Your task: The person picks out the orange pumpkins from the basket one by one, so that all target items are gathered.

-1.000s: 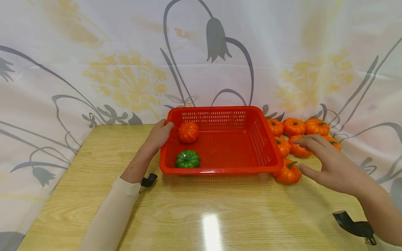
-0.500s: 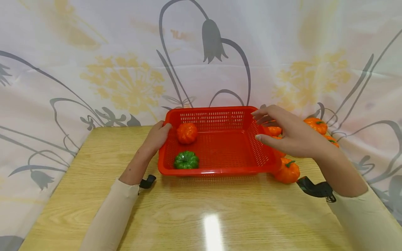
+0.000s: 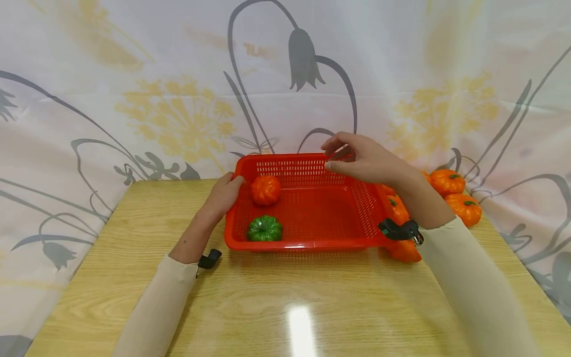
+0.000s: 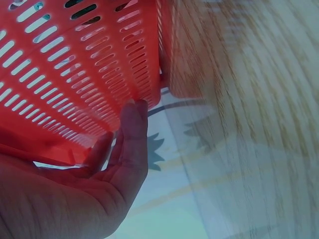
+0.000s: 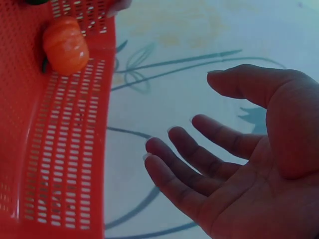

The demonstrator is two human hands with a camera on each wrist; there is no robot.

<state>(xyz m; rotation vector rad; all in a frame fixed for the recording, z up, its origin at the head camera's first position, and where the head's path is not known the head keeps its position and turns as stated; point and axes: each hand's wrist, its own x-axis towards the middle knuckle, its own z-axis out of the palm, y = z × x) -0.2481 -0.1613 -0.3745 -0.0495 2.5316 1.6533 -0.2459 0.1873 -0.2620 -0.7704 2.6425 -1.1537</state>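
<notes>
My left hand (image 3: 224, 195) grips the left rim of a red plastic basket (image 3: 308, 245), thumb over the edge. In the left wrist view its fingers lie along the slotted outer wall (image 4: 60, 74). Inside the basket, at its left end, sit an orange mini pumpkin (image 3: 265, 190) and, nearer the front, a green one (image 3: 265, 228). Above the basket's back right part hovers my right hand (image 3: 363, 158), fingers slightly bent and apart. The right wrist view shows that palm (image 5: 259, 199) with nothing in it, beside the basket's rim.
Several orange pumpkins (image 3: 448, 182) lie to the right of the basket, some hidden behind my right arm. The wooden table (image 3: 250, 307) meets a flower-printed cloth (image 3: 178, 124) at the back. Black camera mounts (image 3: 399, 230) stick out from both wrists.
My right hand has moved left from over the orange pumpkins to above the back of the basket, holding nothing. The left hand, basket and the two pumpkins inside stay in place.
</notes>
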